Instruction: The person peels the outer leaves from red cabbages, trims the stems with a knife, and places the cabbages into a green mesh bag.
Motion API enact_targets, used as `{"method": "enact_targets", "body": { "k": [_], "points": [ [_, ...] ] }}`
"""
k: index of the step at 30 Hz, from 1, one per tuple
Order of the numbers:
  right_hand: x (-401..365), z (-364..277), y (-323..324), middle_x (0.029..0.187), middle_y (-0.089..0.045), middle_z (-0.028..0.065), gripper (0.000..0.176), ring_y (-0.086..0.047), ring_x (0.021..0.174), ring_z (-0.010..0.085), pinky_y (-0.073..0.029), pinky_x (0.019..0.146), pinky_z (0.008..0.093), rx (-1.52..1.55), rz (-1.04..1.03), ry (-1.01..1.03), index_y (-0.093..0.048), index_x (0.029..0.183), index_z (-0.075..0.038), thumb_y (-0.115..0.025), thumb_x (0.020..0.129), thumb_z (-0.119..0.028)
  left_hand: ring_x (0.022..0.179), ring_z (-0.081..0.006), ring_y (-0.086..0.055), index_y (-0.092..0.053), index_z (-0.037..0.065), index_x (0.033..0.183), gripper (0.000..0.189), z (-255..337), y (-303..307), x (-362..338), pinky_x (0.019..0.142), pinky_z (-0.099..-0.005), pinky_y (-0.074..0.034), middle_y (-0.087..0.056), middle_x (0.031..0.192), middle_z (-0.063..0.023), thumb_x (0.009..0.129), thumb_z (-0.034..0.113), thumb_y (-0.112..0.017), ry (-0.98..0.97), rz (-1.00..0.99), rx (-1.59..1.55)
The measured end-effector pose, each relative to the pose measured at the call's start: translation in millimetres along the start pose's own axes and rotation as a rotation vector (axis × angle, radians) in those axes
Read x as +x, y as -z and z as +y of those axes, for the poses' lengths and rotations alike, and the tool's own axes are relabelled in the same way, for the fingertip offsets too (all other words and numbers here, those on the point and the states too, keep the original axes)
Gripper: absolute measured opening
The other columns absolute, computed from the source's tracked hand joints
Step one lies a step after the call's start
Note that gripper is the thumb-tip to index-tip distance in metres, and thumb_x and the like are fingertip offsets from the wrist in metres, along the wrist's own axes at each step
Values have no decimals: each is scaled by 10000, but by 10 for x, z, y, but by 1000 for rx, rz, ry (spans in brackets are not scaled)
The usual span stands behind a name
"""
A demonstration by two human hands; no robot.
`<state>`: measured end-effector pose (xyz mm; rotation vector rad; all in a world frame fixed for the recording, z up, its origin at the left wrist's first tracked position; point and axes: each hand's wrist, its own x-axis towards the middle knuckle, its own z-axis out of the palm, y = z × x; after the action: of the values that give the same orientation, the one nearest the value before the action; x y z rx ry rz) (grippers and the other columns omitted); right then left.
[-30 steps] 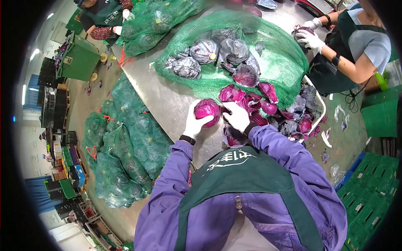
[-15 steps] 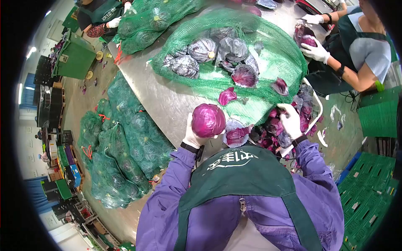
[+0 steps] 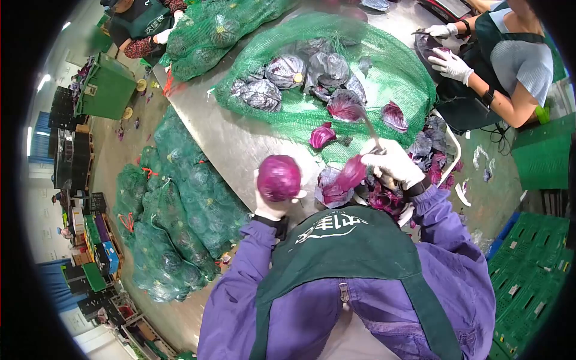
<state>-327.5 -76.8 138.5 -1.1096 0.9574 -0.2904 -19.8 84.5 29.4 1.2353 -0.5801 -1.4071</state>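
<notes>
My left hand [image 3: 271, 204] is cupped under and around a peeled red cabbage [image 3: 279, 178], held above the metal table's near edge. My right hand [image 3: 393, 165] is closed on a knife [image 3: 370, 128], whose thin blade points up and away, smeared by motion. Right at its fingertips is a blurred loose purple leaf [image 3: 351, 173]. Other outer leaves [image 3: 332, 189] lie just below, at the table edge. Beyond both hands, a green mesh bag [image 3: 270, 123] is spread out with several unpeeled red cabbages [image 3: 285, 71] and loose leaves on it.
A bin [image 3: 457, 157] of trimmed leaves stands at right. Filled mesh sacks [image 3: 180, 204] cover the floor at left; another sack [image 3: 222, 33] lies on the table [image 3: 207, 123]. One co-worker's gloved hands [image 3: 453, 65] hold a cabbage at far right; another person [image 3: 141, 27] stands far left. Green crates [image 3: 528, 282] are stacked at right.
My right hand has moved left from over the leaf bin, and the knife blade and a loose leaf now show at it. My left hand has shifted slightly left with the red cabbage.
</notes>
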Motion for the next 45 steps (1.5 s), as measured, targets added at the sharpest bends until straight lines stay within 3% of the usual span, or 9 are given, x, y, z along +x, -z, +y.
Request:
{"method": "enact_targets", "body": {
  "k": [2, 9, 13, 20, 22, 27, 28, 35, 45],
  "points": [
    [164, 626, 217, 916, -662, 89, 290, -668, 828, 189, -539, 712, 292, -727, 600, 543, -651, 1098, -69, -701, 813, -85, 1093, -499, -541, -464, 142, 1374, 883, 25, 380, -62, 795, -539, -550, -514, 1313, -246, 746, 755, -564, 301, -310, -1023],
    [369, 1002, -825, 1457, -439, 70, 643, -574, 1166, 322, -506, 926, 409, -947, -129, 370, -538, 1335, -299, -762, 732, -296, 1023, -475, -605, -490, 124, 1362, 789, 153, 548, -159, 789, -548, -551, -550, 1280, -277, 829, 706, -483, 285, -203, -866],
    [240, 1095, -201, 1406, -479, 60, 523, -644, 1037, 280, -539, 846, 366, -926, 105, 428, -580, 1286, -266, -691, 777, -234, 1066, -467, -585, -442, 154, 1391, 810, 259, 363, -147, 804, -607, -541, -544, 1298, -235, 823, 731, -475, 309, -392, -849],
    [-164, 1398, 664, 1178, -625, 102, 312, -666, 975, 244, -541, 800, 332, -711, 795, 417, -660, 1142, -99, -686, 838, -169, 1182, -320, -562, -442, 137, 1393, 779, 211, 97, 95, 948, -566, -498, -524, 1342, -125, 837, 669, -563, 294, -23, -361],
    [-104, 1111, 406, 998, -664, 64, 323, -639, 766, 160, -519, 674, 269, -592, 609, 554, -637, 1164, -57, -691, 873, -186, 1195, -308, -559, -417, 122, 1410, 708, 249, -111, 284, 948, -526, -512, -514, 1356, -133, 883, 561, -590, 355, -94, -260],
    [162, 329, -143, 882, -644, 60, 511, -521, 496, 86, -379, 374, 203, 482, 64, -128, -550, 1235, -122, -553, 935, -536, 959, -226, -654, -203, 96, 1516, 743, 795, -995, 576, 812, -352, -579, -499, 1293, -133, 906, 66, -625, 337, -442, -81],
    [225, 185, -22, 676, -550, 7, 484, -464, 423, 102, -353, 344, 217, 702, 62, -208, -553, 1112, -115, -548, 927, -562, 977, -218, -643, -220, 85, 1510, 745, 695, -953, 696, 822, -341, -571, -538, 1248, -129, 890, 44, -631, 153, -520, 28],
    [1456, -206, 1017, 860, -584, 70, 680, -480, 516, 111, -379, 385, 207, 1062, 274, 234, -549, 1168, -73, -543, 863, -681, 1163, -274, -517, -564, 25, 1225, 510, 1232, -538, 1671, 1011, -368, -404, -561, 1219, -127, 795, 206, -771, -724, 270, 882],
    [2425, -1049, 1534, 545, -421, -20, 656, -371, 341, 118, -333, 315, 268, 749, 450, 289, -619, 1156, -71, -556, 859, -653, 1259, -371, -454, -511, 13, 1345, 1014, 1824, 89, 2169, 1091, -416, -363, -470, 1369, -234, 517, 458, -891, -129, 272, 1451]
  ]
}}
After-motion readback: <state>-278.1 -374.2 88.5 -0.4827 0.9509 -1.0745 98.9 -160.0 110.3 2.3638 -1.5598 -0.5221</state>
